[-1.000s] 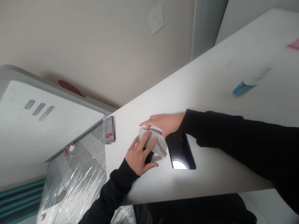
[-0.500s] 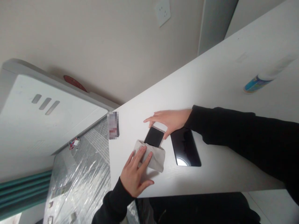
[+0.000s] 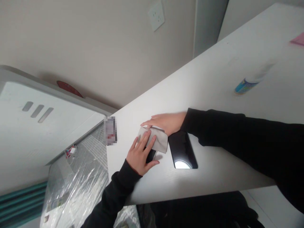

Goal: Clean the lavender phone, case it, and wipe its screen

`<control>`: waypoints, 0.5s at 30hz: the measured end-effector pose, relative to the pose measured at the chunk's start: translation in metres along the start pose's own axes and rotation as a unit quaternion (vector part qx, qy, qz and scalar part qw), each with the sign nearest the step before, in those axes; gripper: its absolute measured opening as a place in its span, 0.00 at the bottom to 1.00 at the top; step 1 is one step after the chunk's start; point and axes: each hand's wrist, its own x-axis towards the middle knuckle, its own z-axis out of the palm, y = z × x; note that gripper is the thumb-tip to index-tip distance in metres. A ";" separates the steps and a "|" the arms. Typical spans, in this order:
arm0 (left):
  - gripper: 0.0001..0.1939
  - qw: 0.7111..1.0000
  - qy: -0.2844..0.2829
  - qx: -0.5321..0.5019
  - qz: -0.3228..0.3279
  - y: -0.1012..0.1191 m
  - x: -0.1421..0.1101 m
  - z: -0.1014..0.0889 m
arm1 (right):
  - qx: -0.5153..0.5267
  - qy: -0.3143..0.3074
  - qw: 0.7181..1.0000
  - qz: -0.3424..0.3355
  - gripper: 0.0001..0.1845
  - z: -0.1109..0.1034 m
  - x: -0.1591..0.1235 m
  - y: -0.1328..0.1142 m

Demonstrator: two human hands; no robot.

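A beige cloth (image 3: 160, 141) is draped over the far part of a smartphone (image 3: 150, 156) lying on the white table; the phone's dark near end shows below it. My left hand (image 3: 140, 155) presses flat on the cloth, fingers spread. Around the phone's far end is my right hand (image 3: 167, 123), which steadies it between thumb and fingers; the thumb tip and part of the fingers are hidden by the cloth. Just right of the phone lies a glossy black tablet (image 3: 182, 150), reflecting a bright light, its far end near my right wrist.
The white table (image 3: 204, 85) carries a spray can or bottle with a blue label (image 3: 245, 86) at the right. A small blurred-out box (image 3: 110, 130) stands at the left corner. Plastic-wrapped bedding (image 3: 78, 186) lies left of the table. A pink item (image 3: 298, 39) shows at the right edge.
My left hand has slid the cloth away from me, up the phone to its far end, baring the near end. My right hand stays at the far end. The view has shifted slightly.
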 end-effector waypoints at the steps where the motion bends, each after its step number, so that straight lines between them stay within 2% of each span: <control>1: 0.50 1.000 0.002 -0.001 -0.005 0.003 -0.005 -0.001 | 0.006 -0.001 1.000 0.001 0.46 0.000 -0.001 0.000; 5: 0.51 1.000 0.001 -0.011 -0.022 0.018 -0.050 -0.001 | 0.031 -0.016 0.999 -0.003 0.50 -0.001 -0.005 0.002; 8: 0.49 0.999 -0.001 -0.019 -0.036 0.030 -0.088 0.006 | 0.038 -0.020 0.999 -0.021 0.48 0.000 -0.006 0.005; 10: 0.49 0.999 -0.002 -0.021 -0.036 0.035 -0.105 0.010 | 0.026 -0.021 0.999 -0.032 0.45 0.001 -0.005 0.006; 12: 0.51 0.999 -0.005 -0.021 -0.025 0.036 -0.111 0.014 | 0.006 -0.027 0.999 -0.040 0.40 0.001 -0.004 0.006; 15: 0.52 1.000 -0.002 -0.023 0.000 0.031 -0.099 0.017 | -0.017 -0.034 0.998 -0.039 0.34 0.000 -0.003 0.004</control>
